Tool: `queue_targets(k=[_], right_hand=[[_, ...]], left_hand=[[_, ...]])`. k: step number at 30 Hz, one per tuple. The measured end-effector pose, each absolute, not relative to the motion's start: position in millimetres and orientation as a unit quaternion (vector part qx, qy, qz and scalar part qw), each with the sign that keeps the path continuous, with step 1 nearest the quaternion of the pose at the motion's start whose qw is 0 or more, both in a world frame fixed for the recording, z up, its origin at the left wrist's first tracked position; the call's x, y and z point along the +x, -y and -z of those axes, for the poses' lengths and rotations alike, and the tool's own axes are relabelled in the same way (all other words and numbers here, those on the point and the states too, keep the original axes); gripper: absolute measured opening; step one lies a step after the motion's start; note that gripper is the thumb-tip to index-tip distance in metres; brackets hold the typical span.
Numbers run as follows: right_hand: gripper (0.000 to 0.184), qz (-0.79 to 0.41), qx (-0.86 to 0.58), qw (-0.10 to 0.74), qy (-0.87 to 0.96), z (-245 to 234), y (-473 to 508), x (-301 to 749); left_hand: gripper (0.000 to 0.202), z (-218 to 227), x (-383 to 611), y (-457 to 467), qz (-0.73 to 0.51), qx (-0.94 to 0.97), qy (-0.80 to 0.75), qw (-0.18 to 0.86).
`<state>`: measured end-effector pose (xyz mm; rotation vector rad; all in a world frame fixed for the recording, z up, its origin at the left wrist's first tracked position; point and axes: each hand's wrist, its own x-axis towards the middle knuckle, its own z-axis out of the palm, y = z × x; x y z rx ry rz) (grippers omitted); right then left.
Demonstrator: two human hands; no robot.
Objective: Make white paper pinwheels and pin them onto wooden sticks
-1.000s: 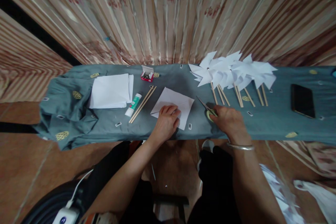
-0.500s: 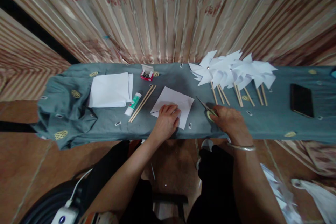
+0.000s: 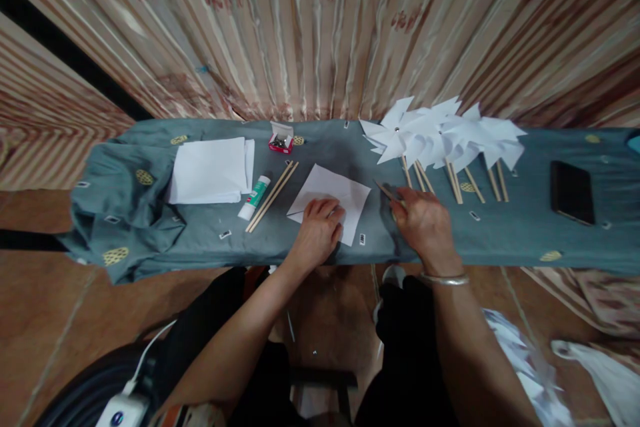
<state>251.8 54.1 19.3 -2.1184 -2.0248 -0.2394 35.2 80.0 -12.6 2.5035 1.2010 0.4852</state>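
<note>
My left hand (image 3: 319, 232) presses flat on a white square of paper (image 3: 336, 193) lying on the grey-green cloth-covered table (image 3: 500, 237). My right hand (image 3: 423, 225) is closed around a pair of scissors (image 3: 388, 191); only the blade tips stick out toward the paper's right corner, and the handles are hidden under the fingers. A silver bangle sits on my right wrist. Just beyond the right hand lie several white paper pinwheels (image 3: 440, 133) on wooden sticks.
A stack of white paper (image 3: 210, 171), a glue stick (image 3: 254, 198), two loose wooden sticks (image 3: 273, 197) and a small red box of pins (image 3: 281, 143) lie left of the paper. A black phone (image 3: 572, 191) rests far right. A striped curtain hangs behind the table.
My right hand has lifted the scissors off the cloth and shifted slightly up and left toward the paper. The left hand stays on the paper.
</note>
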Motion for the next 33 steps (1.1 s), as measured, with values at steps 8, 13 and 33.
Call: queue_targets(k=[8,13,33], right_hand=[[0.040,-0.008,-0.624,0.155,0.766,1.6,-57.3,195.1],[0.041,-0.027,-0.637,0.144,0.757,11.1,-60.7,190.4],[0.039,0.006,-0.708,0.252,0.660,13.1,-69.6,224.8]], left_hand=[[0.032,13.8,36.4,-80.0,-0.179,0.869,-0.427,0.175],[0.034,14.7,36.0,-80.5,-0.189,0.869,-0.418,0.186],[0.032,16.5,34.9,-79.0,-0.196,0.863,-0.421,0.197]])
